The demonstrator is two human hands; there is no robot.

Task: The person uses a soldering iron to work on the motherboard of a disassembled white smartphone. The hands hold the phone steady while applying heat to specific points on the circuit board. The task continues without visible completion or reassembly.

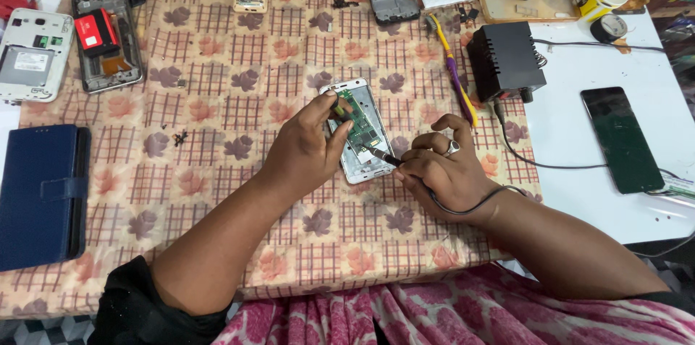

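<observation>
An opened white phone (346,89) lies in the middle of the patterned tablecloth (217,84), its green circuit board (362,122) exposed. My left hand (304,148) rests on the phone's left side, thumb and fingers pinching the board's upper edge. My right hand (445,171), with a ring on one finger, grips a soldering iron (384,157) like a pen. Its tip touches the lower part of the board. The iron's black cable (470,207) loops under my right wrist.
A black power unit (504,60) sits right of the phone, a yellow-and-purple toothbrush (452,70) beside it. A dark phone (621,139) lies on the white surface at right. Several dismantled phones (32,52) are at top left, and a blue wallet case (40,193) at left.
</observation>
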